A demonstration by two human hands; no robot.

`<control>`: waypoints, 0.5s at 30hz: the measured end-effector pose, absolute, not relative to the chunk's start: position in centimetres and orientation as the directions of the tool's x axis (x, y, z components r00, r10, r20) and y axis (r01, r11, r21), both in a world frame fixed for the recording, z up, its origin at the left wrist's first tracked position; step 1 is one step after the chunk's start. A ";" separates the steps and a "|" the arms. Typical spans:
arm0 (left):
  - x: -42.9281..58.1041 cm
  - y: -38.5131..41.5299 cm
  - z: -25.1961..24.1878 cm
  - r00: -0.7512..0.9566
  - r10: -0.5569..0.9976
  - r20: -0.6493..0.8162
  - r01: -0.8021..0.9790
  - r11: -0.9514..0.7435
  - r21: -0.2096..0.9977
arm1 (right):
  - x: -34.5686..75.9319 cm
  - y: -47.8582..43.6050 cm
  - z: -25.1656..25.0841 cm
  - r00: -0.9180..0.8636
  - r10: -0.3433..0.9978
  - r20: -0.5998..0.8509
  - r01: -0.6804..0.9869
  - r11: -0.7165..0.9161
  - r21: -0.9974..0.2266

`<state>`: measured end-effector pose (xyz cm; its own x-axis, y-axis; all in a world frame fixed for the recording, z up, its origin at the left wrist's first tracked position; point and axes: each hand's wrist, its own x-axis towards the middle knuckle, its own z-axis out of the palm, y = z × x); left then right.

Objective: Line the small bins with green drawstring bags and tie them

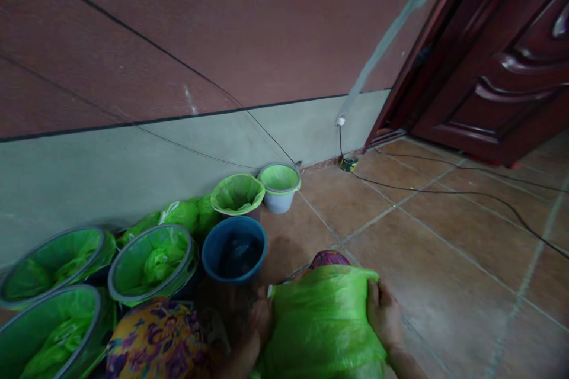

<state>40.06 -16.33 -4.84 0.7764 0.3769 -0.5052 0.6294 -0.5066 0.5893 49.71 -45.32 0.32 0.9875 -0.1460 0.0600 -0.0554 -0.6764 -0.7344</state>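
Observation:
A bright green plastic bag [324, 320] stretches between my two hands at the bottom of the head view. My left hand [261, 317], dim and partly blurred, grips its left edge. Fingers of my right hand [383, 311] close on the upper right edge. I cannot tell whether something lies under the bag. Just beyond my left hand stands a dark blue bucket [214, 251] with no liner showing. My knees, in flower-patterned cloth [153, 340], show beside and behind the bag.
Several grey-rimmed buckets [116, 277] with green bags inside crowd the left. By the wall are green bundles [182, 213], a lined bucket [221, 189] and a pale grey bucket [279, 201]. A small tin [349, 163] and a black cable [489, 194] lie near the door [493, 71].

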 end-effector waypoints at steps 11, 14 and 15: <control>43.1 -28.7 10.1 0.982 -0.166 0.092 -0.183 -0.702 0.689 | 49.0 -44.7 2.0 0.984 -0.171 0.052 -0.086 -0.707 -0.702; 42.7 -29.8 7.5 0.979 -0.195 0.062 -0.186 -0.721 0.667 | 49.0 -45.1 2.3 0.986 -0.146 0.081 -0.055 -0.742 -0.669; 42.7 -29.5 6.7 0.981 -0.187 0.057 -0.178 -0.732 0.658 | 49.1 -45.6 2.5 0.986 -0.146 0.085 -0.056 -0.758 -0.650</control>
